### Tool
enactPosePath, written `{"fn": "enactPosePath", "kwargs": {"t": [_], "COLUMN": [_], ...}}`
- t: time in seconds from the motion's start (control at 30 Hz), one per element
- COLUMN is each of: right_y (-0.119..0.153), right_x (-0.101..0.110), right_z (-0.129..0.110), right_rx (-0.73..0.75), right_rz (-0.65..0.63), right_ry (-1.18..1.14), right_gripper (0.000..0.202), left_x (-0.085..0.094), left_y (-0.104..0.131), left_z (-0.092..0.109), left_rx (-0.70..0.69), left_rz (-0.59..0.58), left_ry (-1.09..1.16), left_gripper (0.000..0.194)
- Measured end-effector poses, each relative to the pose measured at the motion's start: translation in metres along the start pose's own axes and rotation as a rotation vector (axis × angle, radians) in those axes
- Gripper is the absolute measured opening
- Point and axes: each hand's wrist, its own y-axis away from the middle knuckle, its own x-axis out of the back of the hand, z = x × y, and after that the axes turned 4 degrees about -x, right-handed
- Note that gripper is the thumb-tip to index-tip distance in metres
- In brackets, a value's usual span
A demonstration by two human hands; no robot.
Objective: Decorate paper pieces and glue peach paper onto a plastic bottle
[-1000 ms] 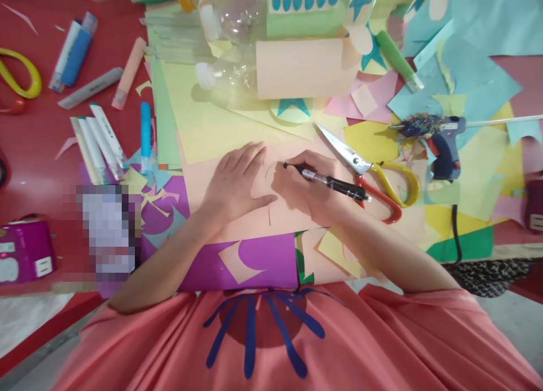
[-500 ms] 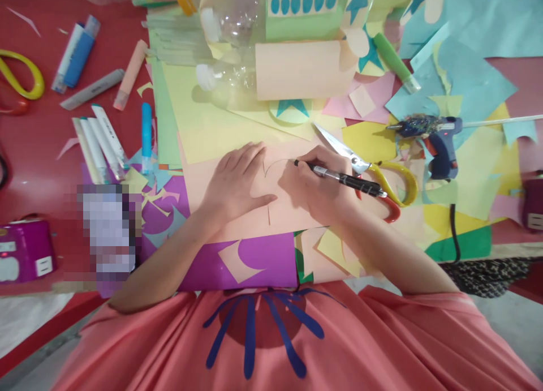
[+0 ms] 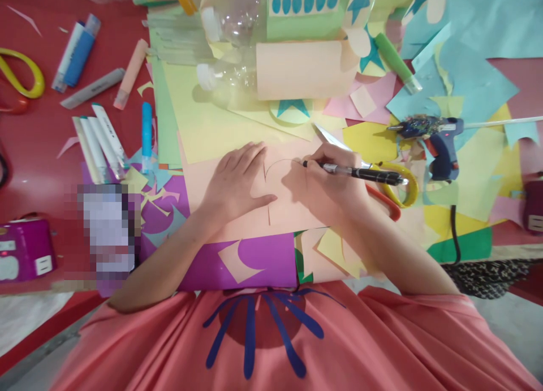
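A sheet of peach paper (image 3: 229, 224) lies in front of me, with a thin curved line drawn near its middle. My left hand (image 3: 237, 181) rests flat on the sheet, fingers stretched and thumb apart, left of the line. In my right hand (image 3: 333, 176) is a black pen (image 3: 360, 173), gripped close to its tip. The tip touches the paper at the right end of the curve. Scissors with yellow and red handles (image 3: 409, 190) lie beside and partly behind my right hand, their blades partly hidden.
A peach-wrapped plastic bottle (image 3: 303, 71) lies beyond the sheet. On the right is a blue glue gun (image 3: 445, 145) among paper scraps. Several markers (image 3: 102, 142) and a purple box (image 3: 27, 249) sit on the left. Purple paper (image 3: 271, 261) lies nearest me.
My right hand and the pen have shifted slightly right, lengthening the curved line. The pen now lies flatter, covering more of the scissors. My left hand has stayed put.
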Motion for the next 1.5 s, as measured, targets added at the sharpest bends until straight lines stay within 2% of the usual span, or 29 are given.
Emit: {"fn": "enactPosePath", "kwargs": {"t": [0.1, 0.33, 0.53, 0.8, 1.03, 1.23, 1.4, 1.5], "right_y": [-0.002, -0.009, -0.011, -0.015, -0.016, -0.012, -0.008, -0.009], "right_x": [0.000, 0.006, 0.008, 0.010, 0.010, 0.011, 0.012, 0.009], "right_z": [0.003, 0.013, 0.010, 0.008, 0.009, 0.008, 0.017, 0.021], "right_rx": [-0.008, 0.018, 0.016, 0.000, 0.020, -0.011, 0.088, 0.111], "right_rz": [0.052, 0.034, 0.038, 0.010, -0.009, 0.004, 0.101, 0.117], "right_ry": [0.054, 0.137, 0.162, 0.164, 0.160, 0.077, -0.103, -0.144], "right_gripper": [0.024, 0.022, 0.030, 0.024, 0.027, 0.025, 0.014, 0.029], "left_x": [-0.001, -0.001, -0.002, -0.001, 0.000, -0.001, -0.001, 0.000], "left_y": [0.000, 0.001, 0.000, 0.001, 0.001, 0.001, 0.000, 0.000], "left_z": [-0.001, -0.001, -0.001, -0.001, 0.000, -0.001, -0.001, 0.000], "left_rx": [-0.009, -0.011, 0.007, -0.009, -0.001, -0.006, 0.016, 0.019], "left_rz": [0.019, 0.022, 0.005, 0.020, 0.009, 0.024, -0.002, -0.013], "left_ry": [0.001, -0.006, 0.001, -0.004, 0.006, 0.029, 0.021, 0.016], "left_gripper": [0.088, 0.088, 0.089, 0.088, 0.087, 0.087, 0.088, 0.090]}}
